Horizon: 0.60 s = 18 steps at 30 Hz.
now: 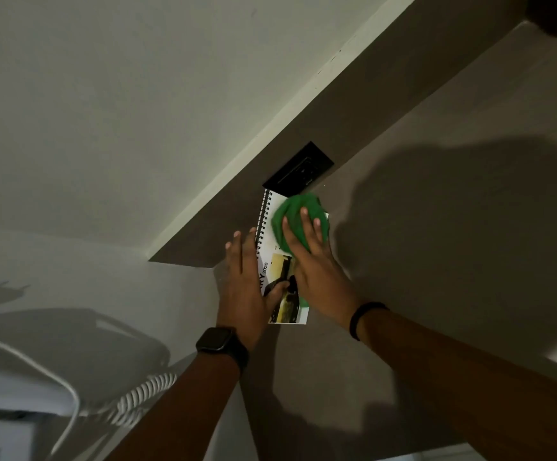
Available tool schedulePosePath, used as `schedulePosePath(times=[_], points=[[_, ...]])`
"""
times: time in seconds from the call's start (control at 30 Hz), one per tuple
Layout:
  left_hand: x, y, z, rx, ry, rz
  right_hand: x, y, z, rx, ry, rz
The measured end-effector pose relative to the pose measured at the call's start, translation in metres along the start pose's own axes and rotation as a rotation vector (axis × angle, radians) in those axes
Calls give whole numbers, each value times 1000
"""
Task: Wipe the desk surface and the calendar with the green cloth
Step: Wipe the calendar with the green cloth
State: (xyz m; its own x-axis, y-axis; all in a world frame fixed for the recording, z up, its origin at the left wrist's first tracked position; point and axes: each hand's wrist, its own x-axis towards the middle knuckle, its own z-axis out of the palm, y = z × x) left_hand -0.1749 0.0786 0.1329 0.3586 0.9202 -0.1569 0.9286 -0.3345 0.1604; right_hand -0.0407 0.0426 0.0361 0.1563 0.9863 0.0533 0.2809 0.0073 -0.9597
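A spiral-bound calendar (pixel 272 266) with a photo and "2026" printed on it lies flat on the grey-brown desk (pixel 436 227), close to the back wall. My left hand (pixel 245 281) rests on its left edge by the spiral, fingers spread, thumb on the page. My right hand (pixel 313 261) lies flat on the green cloth (pixel 295 216), pressing it onto the upper part of the calendar. The cloth is bunched and hides the top right of the page.
A black wall socket plate (pixel 298 171) sits on the dark back panel just above the calendar. At the lower left lies a white appliance (pixel 54 354) with a coiled white cord (pixel 140 394). The desk's front edge runs along the bottom right.
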Motion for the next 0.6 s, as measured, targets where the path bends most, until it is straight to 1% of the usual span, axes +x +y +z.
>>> schedulePosePath(times=[0.07, 0.13, 0.2, 0.27, 0.3, 0.37, 0.43, 0.47, 0.53, 0.6], points=[[0, 1, 0, 31, 12, 3, 18, -3, -9, 83, 59, 105], [0, 0, 1, 57, 19, 5, 25, -14, -8, 146, 102, 91], [0, 0, 1, 60, 12, 10, 13, -20, 1, 151, 64, 13], [0, 0, 1, 71, 8, 11, -7, -14, 9, 53, -29, -56], [1, 0, 2, 84, 17, 11, -13, -7, 10, 11, -60, -59], [1, 0, 3, 123, 43, 18, -7, 4, 5, 13, -45, 22], [2, -1, 4, 153, 55, 20, 10, 0, -3, 76, 14, 141], [2, -2, 5, 159, 53, 19, 16, -6, -5, 104, 45, 164], [3, -4, 6, 165, 43, 15, 15, -20, 0, 131, 60, 100], [3, -6, 7, 160, 39, 16, -1, -21, 7, 101, -8, -11]])
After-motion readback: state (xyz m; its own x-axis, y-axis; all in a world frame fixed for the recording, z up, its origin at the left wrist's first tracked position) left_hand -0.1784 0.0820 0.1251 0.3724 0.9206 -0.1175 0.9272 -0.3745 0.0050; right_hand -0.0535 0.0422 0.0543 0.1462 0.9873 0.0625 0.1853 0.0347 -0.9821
